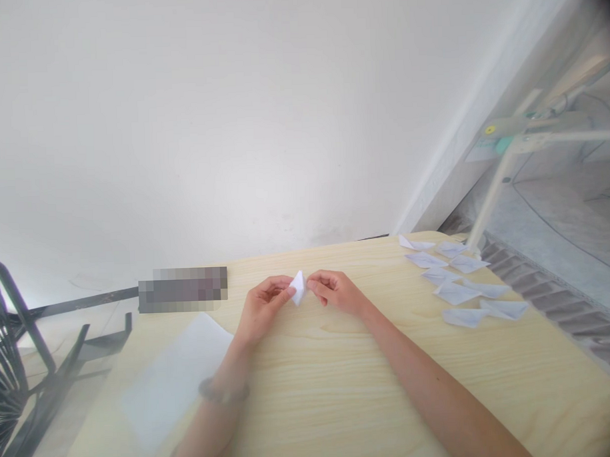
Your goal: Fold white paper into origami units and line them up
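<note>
A small folded piece of white paper [298,289] is held up over the middle of the table. My left hand [266,303] pinches its left side between thumb and fingers. At its right edge, my right hand [334,291] has thumb and fingertips closed together, touching or almost touching the paper. Several folded paper boats [457,291] lie in rows on the right part of the table. To the left, beside my left forearm, lies a flat stack or sheet of white paper [177,376].
The pale wooden table [311,401] stands against a white wall [261,123]. A pixelated dark patch [183,290] covers something at its back left. At the left is a black metal chair [19,358]. A white metal frame [503,175] stands beyond the right edge.
</note>
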`<state>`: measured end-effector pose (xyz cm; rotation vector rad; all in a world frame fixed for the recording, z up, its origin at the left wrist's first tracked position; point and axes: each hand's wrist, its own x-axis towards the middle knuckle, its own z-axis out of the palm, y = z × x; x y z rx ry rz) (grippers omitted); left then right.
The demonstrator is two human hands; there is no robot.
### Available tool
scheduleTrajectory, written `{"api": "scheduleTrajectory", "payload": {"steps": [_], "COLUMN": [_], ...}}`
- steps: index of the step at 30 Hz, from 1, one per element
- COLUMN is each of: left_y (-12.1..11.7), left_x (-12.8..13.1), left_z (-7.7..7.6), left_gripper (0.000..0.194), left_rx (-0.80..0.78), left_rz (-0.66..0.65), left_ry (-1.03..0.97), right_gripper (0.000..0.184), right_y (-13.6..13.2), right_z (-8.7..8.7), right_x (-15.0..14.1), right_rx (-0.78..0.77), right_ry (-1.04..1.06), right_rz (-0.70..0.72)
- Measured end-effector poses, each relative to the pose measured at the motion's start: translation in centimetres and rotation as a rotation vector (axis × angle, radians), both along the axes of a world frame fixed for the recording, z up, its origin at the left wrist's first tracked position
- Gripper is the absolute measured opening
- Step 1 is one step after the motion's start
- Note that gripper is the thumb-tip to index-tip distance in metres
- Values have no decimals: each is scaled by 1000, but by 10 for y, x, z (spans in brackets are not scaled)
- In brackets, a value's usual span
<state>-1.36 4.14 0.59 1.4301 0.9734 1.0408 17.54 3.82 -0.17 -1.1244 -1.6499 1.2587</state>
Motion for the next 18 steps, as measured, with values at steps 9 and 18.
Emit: {"api": "scheduleTrajectory", "payload": {"steps": [9, 18], "left_y": [0, 1], "left_x": [-1, 0], "left_z": [-2, -4], "left_gripper": [18, 15], "left_rx": [220, 400], "left_rz": [52, 21], "left_ry": [204, 370], "right_gripper": [36, 20], "right_y": [1, 1], "right_z": [-2, -5], "right_x": [-3, -5], "right_rx": [-14, 59], "right_ry": [112, 12], "right_rz": [-6, -89]}}
